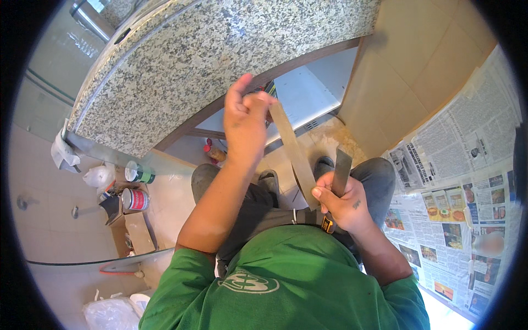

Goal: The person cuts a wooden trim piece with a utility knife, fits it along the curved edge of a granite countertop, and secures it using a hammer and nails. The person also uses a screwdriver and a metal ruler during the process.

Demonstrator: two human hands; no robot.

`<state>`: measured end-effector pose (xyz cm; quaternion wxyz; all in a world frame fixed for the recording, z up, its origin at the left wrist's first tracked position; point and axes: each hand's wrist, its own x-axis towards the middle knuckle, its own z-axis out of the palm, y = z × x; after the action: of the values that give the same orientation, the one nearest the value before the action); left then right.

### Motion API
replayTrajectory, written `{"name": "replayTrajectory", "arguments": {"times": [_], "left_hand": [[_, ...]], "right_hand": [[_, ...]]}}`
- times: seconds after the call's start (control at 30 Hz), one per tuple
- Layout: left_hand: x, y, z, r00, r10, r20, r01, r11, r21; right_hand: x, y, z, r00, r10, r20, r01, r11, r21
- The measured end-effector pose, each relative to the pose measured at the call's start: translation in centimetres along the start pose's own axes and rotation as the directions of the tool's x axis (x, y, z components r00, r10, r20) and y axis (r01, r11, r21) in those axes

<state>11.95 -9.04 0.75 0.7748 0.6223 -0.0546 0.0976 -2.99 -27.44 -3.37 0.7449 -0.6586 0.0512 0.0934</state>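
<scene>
A long, thin, brown-grey strip (291, 144), like edge banding, runs slantwise between my two hands. My left hand (245, 127) is raised in front of the cabinet opening, pinching the strip's upper end, with one finger pointing up. Over my lap, my right hand (345, 202) is closed round the strip's lower part. A flat, darker piece (341, 171) stands up out of that fist; whether it belongs to the same strip I cannot tell. Just below the fist shows a yellow-and-black object (328, 224), mostly hidden, its kind unclear.
A speckled granite countertop (181, 71) curves above the open cabinet (308, 91). Newspaper (440, 220) covers the surface at right. To the left are a paint can (135, 199), a green-and-white tub (139, 172), a cardboard box (138, 233) and a curved glass edge (99, 262).
</scene>
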Motion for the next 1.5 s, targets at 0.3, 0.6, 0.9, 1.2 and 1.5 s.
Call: {"name": "replayTrajectory", "arguments": {"times": [0.3, 0.6, 0.9, 1.2, 1.5], "left_hand": [[-3.2, -0.7, -0.5, 0.923, -0.154, 0.353, 0.228, 0.957, -0.179], [-4.6, -0.2, -0.3, 0.959, -0.124, 0.255, 0.081, 0.981, 0.174], [-4.5, 0.2, -0.5, 0.933, -0.154, 0.324, 0.158, 0.987, 0.014], [-5.4, 2.6, -0.4, 0.92, -0.044, 0.39, -0.02, 0.987, 0.16], [-9.3, 4.0, -0.6, 0.758, -0.442, 0.479, 0.553, 0.826, -0.114]], "right_hand": [[0.1, 0.6, -0.6, 1.0, -0.023, -0.016, 0.023, 0.999, 0.043], [0.0, 0.8, -0.1, 0.999, -0.042, 0.01, 0.042, 0.992, -0.12], [-0.1, 1.4, 0.0, 0.995, -0.094, -0.042, 0.09, 0.99, -0.107], [0.5, 0.6, -0.1, 0.997, -0.012, -0.076, 0.009, 0.999, -0.036], [2.2, 3.0, -0.5, 0.953, -0.164, -0.256, 0.129, 0.98, -0.15]]}}
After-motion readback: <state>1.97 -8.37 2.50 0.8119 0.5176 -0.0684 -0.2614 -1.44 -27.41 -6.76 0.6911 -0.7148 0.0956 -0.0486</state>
